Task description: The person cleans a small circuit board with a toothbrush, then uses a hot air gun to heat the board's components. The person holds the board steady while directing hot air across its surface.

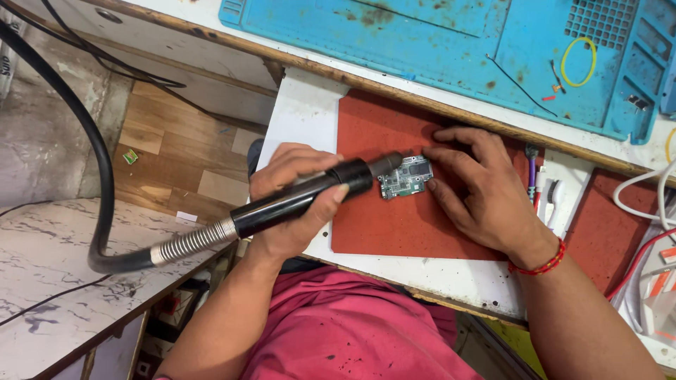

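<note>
Circuit board (pixel 405 176) lying flat on red mat (pixel 394 218), atop white worktop (pixel 303 112) edged in wood; blue silicone mat (pixel 422 35) beyond, stained, with moulded compartments; wood-plank floor (pixel 162 155) and marbled side table (pixel 49 260) to the left; small, green, irregular in outline, partly covered by silver shielding; left hand (pixel 292 197) wrapped tight round black hot-air handpiece (pixel 296 200), metal nozzle just at board's edge, ribbed steel collar and thick black hose (pixel 98 162) trailing off; right hand (pixel 479 183) spread flat, fingertips pressing board, clamping nothing; red thread bracelet (pixel 539 264) at wrist.
</note>
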